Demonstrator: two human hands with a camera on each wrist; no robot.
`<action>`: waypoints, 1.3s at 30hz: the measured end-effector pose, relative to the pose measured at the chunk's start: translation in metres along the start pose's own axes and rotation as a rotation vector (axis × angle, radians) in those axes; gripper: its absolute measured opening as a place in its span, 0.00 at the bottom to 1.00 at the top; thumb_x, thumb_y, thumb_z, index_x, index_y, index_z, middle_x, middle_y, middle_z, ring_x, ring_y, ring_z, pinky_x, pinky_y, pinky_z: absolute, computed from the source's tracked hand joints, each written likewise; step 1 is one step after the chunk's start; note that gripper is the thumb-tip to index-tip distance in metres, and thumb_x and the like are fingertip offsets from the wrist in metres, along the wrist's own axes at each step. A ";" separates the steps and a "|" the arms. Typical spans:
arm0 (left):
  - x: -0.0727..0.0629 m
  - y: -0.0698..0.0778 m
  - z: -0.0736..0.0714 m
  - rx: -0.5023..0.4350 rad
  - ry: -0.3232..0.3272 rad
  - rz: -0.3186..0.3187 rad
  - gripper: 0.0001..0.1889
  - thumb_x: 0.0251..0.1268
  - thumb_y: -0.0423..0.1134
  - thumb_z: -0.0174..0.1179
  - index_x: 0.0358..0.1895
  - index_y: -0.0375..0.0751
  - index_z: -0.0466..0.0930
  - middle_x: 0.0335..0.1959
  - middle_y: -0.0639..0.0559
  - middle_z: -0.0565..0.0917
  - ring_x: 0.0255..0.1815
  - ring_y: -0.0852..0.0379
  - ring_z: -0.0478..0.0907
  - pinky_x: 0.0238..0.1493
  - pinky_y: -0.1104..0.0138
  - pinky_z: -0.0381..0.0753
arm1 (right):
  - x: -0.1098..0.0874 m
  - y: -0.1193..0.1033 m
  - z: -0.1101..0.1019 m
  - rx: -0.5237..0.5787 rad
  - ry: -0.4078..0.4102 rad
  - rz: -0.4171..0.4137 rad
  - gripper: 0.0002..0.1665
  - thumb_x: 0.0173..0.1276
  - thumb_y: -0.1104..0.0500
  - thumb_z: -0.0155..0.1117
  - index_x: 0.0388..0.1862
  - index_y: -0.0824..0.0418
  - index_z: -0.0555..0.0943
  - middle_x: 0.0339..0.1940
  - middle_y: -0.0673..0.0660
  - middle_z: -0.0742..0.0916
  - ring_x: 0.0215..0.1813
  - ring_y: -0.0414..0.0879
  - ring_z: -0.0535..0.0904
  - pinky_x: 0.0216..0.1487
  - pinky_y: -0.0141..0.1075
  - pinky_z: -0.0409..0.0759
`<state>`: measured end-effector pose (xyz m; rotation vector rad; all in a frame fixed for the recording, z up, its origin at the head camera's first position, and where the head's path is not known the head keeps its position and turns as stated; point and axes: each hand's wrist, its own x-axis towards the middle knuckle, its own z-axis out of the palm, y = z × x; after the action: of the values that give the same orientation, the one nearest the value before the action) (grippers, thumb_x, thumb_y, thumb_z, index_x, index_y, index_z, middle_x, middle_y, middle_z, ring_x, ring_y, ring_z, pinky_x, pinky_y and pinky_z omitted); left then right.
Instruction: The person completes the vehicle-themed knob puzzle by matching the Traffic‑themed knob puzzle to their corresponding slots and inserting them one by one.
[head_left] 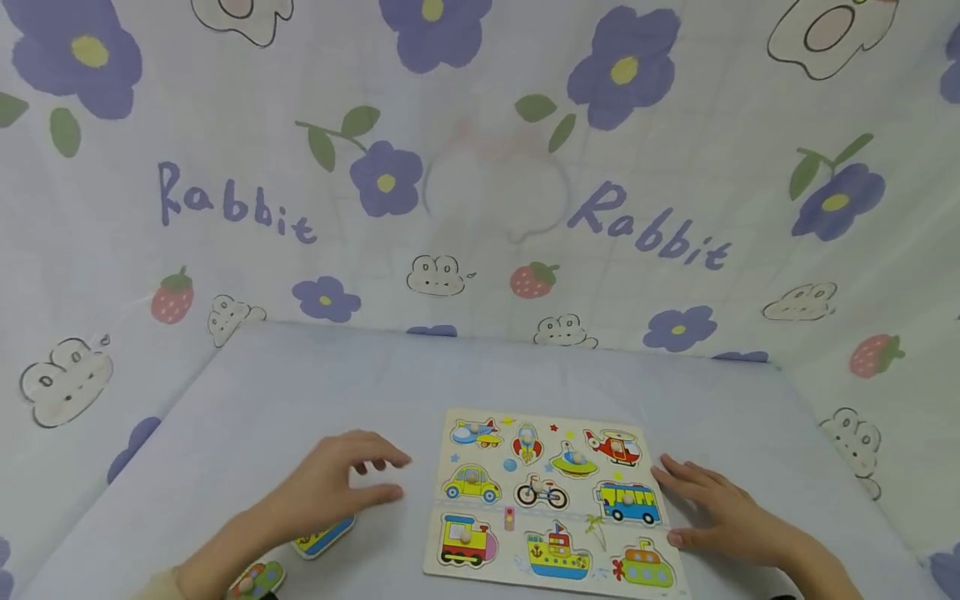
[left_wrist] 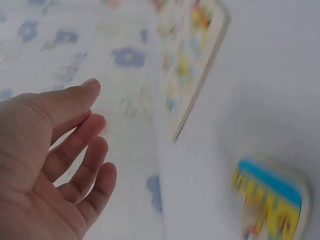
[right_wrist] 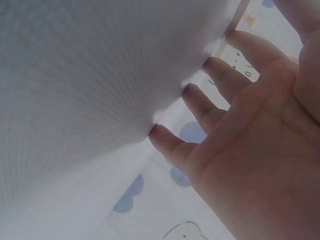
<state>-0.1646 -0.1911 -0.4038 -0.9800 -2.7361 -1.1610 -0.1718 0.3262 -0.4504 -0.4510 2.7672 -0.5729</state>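
Note:
A wooden knob puzzle board with vehicle pictures lies on the table. Knobs stand on several of its pieces, among them the train, the car and the bus; the ship and submarine pictures show none. Left of the board hovers my left hand, holding nothing, fingers loosely bent and thumb apart. My right hand rests at the board's right edge, its fingers spread and fingertips down on the table in the right wrist view.
Partly hidden by the left forearm, a loose yellow and blue puzzle piece lies on the table. A green piece sits nearer the front edge. Patterned cloth closes off the back and sides.

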 end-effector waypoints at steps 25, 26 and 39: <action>-0.075 -0.057 -0.013 -0.090 0.103 -0.290 0.16 0.52 0.48 0.75 0.43 0.49 0.86 0.38 0.60 0.86 0.34 0.58 0.77 0.36 0.68 0.79 | -0.003 -0.001 -0.001 0.024 0.004 -0.018 0.55 0.53 0.31 0.70 0.75 0.54 0.66 0.77 0.61 0.61 0.74 0.70 0.48 0.60 0.74 0.50; -0.076 -0.058 -0.012 -0.083 0.113 -0.298 0.16 0.51 0.48 0.76 0.42 0.49 0.86 0.37 0.61 0.85 0.33 0.59 0.77 0.35 0.68 0.79 | -0.002 -0.001 -0.001 0.024 0.003 -0.015 0.55 0.53 0.32 0.70 0.75 0.55 0.66 0.77 0.61 0.61 0.74 0.70 0.48 0.60 0.74 0.50; -0.076 -0.064 0.000 -0.065 0.116 -0.404 0.11 0.51 0.48 0.76 0.36 0.54 0.85 0.25 0.60 0.79 0.27 0.60 0.75 0.31 0.68 0.78 | -0.002 -0.001 -0.002 0.023 0.002 -0.017 0.55 0.53 0.31 0.70 0.75 0.54 0.66 0.77 0.61 0.61 0.74 0.70 0.48 0.59 0.74 0.50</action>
<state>-0.1392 -0.2662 -0.4633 -0.3506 -2.8961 -1.3112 -0.1708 0.3271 -0.4478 -0.4696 2.7579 -0.6094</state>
